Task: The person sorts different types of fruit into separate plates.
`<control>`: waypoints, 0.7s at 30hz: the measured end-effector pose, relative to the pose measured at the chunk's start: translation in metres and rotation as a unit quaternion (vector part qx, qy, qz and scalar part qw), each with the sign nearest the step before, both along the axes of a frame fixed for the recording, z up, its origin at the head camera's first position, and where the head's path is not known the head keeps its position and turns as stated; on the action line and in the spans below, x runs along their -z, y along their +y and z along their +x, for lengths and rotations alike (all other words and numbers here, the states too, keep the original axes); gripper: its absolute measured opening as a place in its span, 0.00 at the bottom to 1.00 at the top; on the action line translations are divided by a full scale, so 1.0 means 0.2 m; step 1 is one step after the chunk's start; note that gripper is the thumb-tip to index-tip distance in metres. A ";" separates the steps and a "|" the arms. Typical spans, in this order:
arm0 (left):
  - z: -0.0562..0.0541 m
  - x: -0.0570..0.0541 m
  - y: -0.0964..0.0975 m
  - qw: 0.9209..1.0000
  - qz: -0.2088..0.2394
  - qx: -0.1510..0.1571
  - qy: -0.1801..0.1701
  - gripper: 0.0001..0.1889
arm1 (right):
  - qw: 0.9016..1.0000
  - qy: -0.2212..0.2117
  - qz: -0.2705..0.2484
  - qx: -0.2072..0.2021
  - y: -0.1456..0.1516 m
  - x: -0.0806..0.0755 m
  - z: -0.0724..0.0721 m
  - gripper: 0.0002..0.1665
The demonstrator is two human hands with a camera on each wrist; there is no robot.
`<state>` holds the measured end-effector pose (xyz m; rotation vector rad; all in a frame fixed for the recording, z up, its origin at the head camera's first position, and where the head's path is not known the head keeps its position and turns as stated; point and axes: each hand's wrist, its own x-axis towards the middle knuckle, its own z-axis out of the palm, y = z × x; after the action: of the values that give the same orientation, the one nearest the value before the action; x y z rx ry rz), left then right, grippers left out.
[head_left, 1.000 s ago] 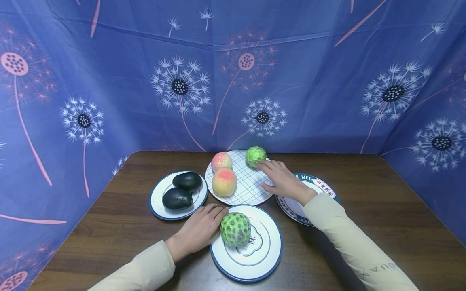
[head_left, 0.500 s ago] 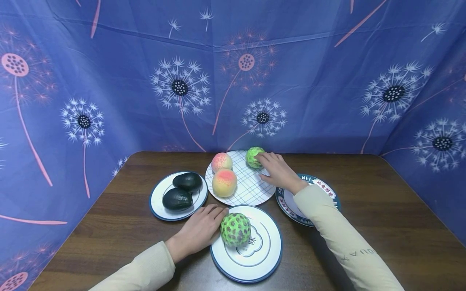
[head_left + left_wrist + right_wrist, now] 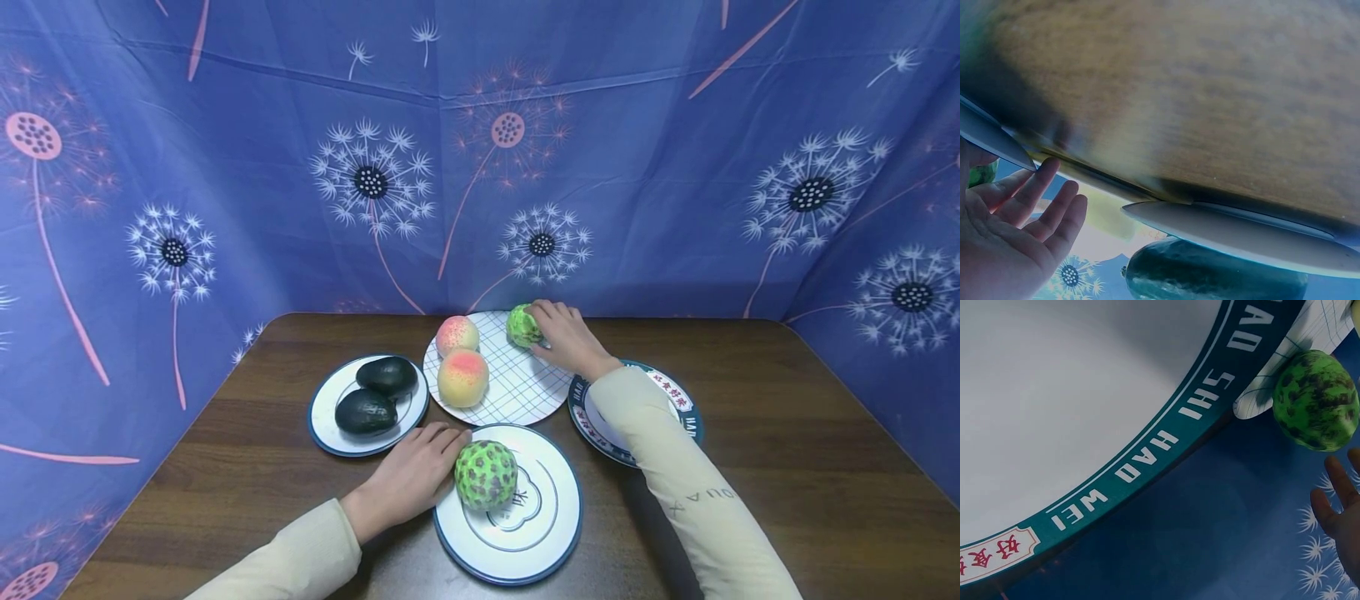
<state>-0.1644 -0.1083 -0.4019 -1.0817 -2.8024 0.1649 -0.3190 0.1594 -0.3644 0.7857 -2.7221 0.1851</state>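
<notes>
My right hand reaches to the right side of a green, dark-spotted custard apple at the back of a white checked plate. In the right wrist view, the fingers of that hand are extended close to the custard apple, not curled round it. Two peaches share the checked plate. My left hand rests at the rim of the blue-edged front plate, beside another custard apple. Its fingers look relaxed in the left wrist view, near the plate edge.
At the left, a small blue-rimmed plate bears two dark avocados. A teal-rimmed plate with lettering stands at the right, partly under my right sleeve. A blue dandelion-print cloth hangs behind the wooden table.
My right hand has moved left and slightly farther back, and its fingers now cover the right side of the rear custard apple. My left hand and the fruit have stayed put.
</notes>
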 end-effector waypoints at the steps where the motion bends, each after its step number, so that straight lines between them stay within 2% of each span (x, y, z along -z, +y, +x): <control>1: 0.00 0.00 0.00 1.000 0.000 0.000 0.000 0.28 | 1.000 0.000 0.000 0.001 0.00 0.00 0.00 0.36; 14: 0.00 0.00 0.00 1.000 0.000 0.000 -0.002 0.28 | 1.000 -0.013 0.009 0.012 -0.04 0.01 -0.06 0.40; 21: 0.00 0.00 0.00 1.000 0.003 0.002 0.001 0.28 | 0.999 -0.029 0.029 0.032 -0.05 0.03 -0.08 0.42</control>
<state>-0.1643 -0.1087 -0.4023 -1.0843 -2.7973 0.1578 -0.3358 0.1491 -0.3696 0.7178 -2.8148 0.1164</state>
